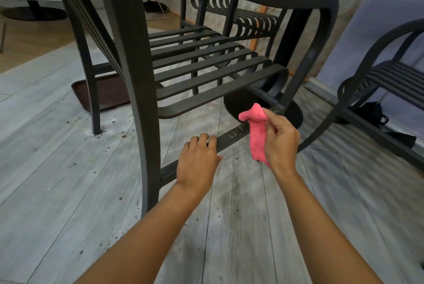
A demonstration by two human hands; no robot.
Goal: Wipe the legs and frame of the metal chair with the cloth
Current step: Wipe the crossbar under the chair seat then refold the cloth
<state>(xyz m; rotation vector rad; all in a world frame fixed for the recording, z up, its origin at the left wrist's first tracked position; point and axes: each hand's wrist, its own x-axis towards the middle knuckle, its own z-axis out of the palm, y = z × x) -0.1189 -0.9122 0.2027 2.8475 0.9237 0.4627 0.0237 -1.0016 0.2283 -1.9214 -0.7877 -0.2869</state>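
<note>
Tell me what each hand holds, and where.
Right hand pinches the pink cloth near its upper end; left hand grips the chair's lower crossbar.

Both bare forearms reached forward, roughly parallel. The left hand [197,164] was palm-down, fingers curled over the chair's low crossbar [231,135] just ahead of it. The right hand [281,139] sat beside it (a bit higher), fingers and thumb pinching the pink cloth [257,136].

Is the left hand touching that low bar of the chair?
Touching. The head view shows the left hand with its fingers curled over the low bar.
</note>
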